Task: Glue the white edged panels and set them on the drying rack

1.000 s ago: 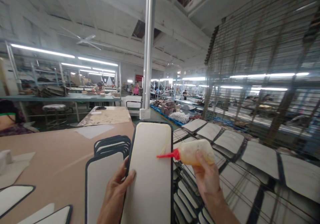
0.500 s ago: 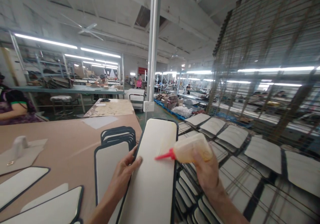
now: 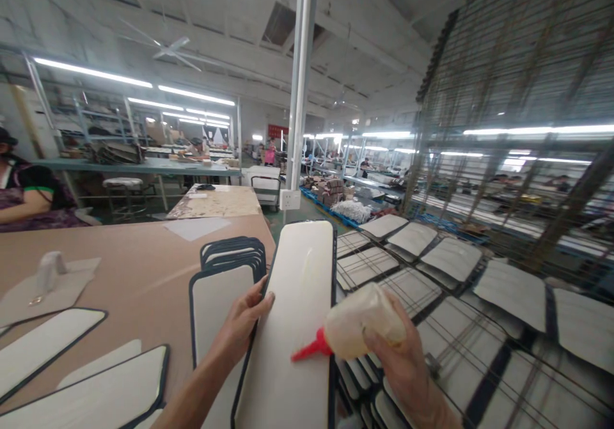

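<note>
My left hand point(image 3: 247, 320) grips the left edge of a long white panel point(image 3: 292, 288) with dark edging and rounded corners, thumb on its face. The panel is tilted up in front of me, and a faint wet streak shows on its upper part. In my right hand point(image 3: 400, 352) is a squeeze bottle point(image 3: 362, 323) of yellowish liquid, fingers wrapped round it. Its red nozzle points left and down, with the tip at the panel's face; contact is hard to tell. Behind my left hand lies a stack of similar panels point(image 3: 223, 291) on the brown table point(image 3: 153, 263).
On the right, a wire rack point(image 3: 460, 333) carries rows of similar panels. More panels point(image 3: 96, 390) lie on the table at left, near a white handled tool point(image 3: 52, 272). A metal post point(image 3: 298, 96) stands ahead. A co-worker point(image 3: 33, 189) sits at far left.
My right hand has brought the bottle down along the panel towards me, nozzle angled lower. My left hand keeps its grip. The whole view has shifted slightly.
</note>
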The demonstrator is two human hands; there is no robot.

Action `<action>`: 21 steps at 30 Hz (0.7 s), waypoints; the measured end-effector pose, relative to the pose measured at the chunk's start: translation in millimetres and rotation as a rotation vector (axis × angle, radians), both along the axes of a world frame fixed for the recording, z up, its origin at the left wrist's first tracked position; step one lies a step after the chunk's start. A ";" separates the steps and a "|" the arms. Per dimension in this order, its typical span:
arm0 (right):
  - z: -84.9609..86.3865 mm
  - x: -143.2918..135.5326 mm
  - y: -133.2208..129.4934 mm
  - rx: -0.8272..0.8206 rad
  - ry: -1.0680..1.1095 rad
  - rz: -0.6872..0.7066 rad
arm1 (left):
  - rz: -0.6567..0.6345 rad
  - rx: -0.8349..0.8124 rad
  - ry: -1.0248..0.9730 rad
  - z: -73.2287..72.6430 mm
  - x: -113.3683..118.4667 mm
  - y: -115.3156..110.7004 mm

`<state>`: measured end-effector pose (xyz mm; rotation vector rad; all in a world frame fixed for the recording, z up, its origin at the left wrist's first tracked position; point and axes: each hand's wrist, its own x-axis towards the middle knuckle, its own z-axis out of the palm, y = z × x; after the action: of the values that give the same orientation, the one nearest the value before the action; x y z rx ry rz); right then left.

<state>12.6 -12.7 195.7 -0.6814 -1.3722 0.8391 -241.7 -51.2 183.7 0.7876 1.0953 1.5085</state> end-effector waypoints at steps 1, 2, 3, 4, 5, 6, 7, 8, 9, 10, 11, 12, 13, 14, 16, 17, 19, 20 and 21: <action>-1.6 0.0 -3.2 0.009 -0.036 -0.002 | -0.007 -0.001 0.003 0.1 -0.9 1.1; 1.2 -0.2 -0.9 0.031 -0.045 -0.037 | -0.024 0.005 0.011 0.7 -1.3 1.7; 7.8 -0.6 6.4 0.066 -0.018 -0.106 | -0.047 0.018 0.022 1.9 -1.2 1.8; 17.0 -1.4 17.5 0.110 0.014 -0.186 | -0.075 0.034 0.035 3.5 -0.5 1.6; 27.2 -2.4 30.2 0.136 0.068 -0.247 | -0.103 0.048 0.045 5.4 0.4 1.2; 36.4 -3.7 42.1 0.142 0.079 -0.262 | -0.128 0.059 0.051 7.4 1.4 0.8; 43.1 -5.5 50.8 0.146 0.084 -0.270 | -0.150 0.060 0.053 9.2 2.1 0.6; 46.1 -7.6 54.5 0.144 0.081 -0.267 | -0.166 0.054 0.054 10.7 2.2 0.8; 45.0 -10.1 52.5 0.140 0.064 -0.256 | -0.175 0.043 0.054 11.7 1.7 1.5; 40.1 -12.7 45.0 0.130 0.035 -0.227 | -0.181 0.036 0.056 12.1 0.4 2.7; 32.5 -15.1 33.5 0.111 -0.005 -0.173 | -0.178 0.034 0.059 12.1 -1.5 4.4; 23.9 -16.9 20.2 0.087 -0.051 -0.114 | -0.167 0.033 0.062 11.8 -3.9 6.3; 16.1 -18.0 7.5 0.044 -0.112 0.007 | -0.149 0.032 0.066 11.3 -6.4 8.3; 10.9 -18.3 -2.2 0.010 -0.137 0.078 | -0.130 0.029 0.071 11.0 -8.7 10.1; 12.6 -17.0 -6.5 -0.011 -0.084 0.083 | -0.105 0.007 0.087 11.2 -11.6 12.3; 19.4 -16.0 -0.5 0.008 -0.009 0.014 | -0.107 -0.003 0.097 12.0 -11.8 12.5; 38.9 -14.1 21.7 0.078 0.165 -0.156 | -0.133 0.000 0.116 14.5 -9.9 11.9; 47.8 -13.5 33.3 0.092 0.183 -0.180 | -0.150 0.008 0.121 16.0 -8.2 11.3; 53.7 -13.1 41.9 0.104 0.198 -0.201 | -0.165 0.016 0.119 17.5 -6.5 11.0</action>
<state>-0.5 29.2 249.4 -0.6268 -1.1400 0.6524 -248.2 -40.3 201.2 0.9651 1.0786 1.3476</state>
